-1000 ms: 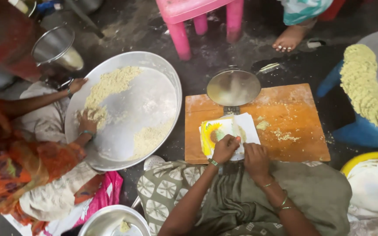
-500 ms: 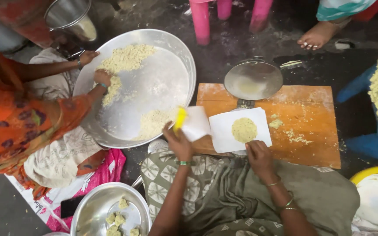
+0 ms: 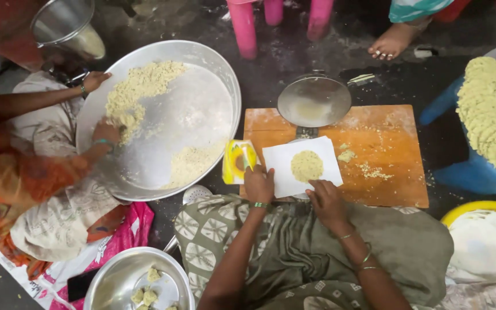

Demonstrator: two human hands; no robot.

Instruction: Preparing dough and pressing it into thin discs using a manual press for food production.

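A flattened round of pale yellow dough point(image 3: 307, 166) lies on a white sheet point(image 3: 328, 150) on the wooden board point(image 3: 391, 143). My left hand point(image 3: 258, 183) rests at the sheet's left edge, fingers on a yellow plastic flap point(image 3: 237, 161) that lies folded open beside the sheet. At the sheet's lower right corner, my right hand point(image 3: 327, 199) presses down with its fingertips. A round metal press plate point(image 3: 313, 101) stands tilted up at the board's far edge.
Another person at the left works crumbly dough point(image 3: 139, 92) with both hands in a big steel platter point(image 3: 202, 115). A steel bowl point(image 3: 127, 281) with dough lumps sits near my left knee. Stacked discs point(image 3: 486, 115) fill a tray at the right. Pink stool legs point(image 3: 245, 28) and a bare foot point(image 3: 394, 40) stand beyond.
My left hand peeled the yellow flap off the dough and laid it flat to the left. The camera shifted, bringing the platter and bowl more into view.
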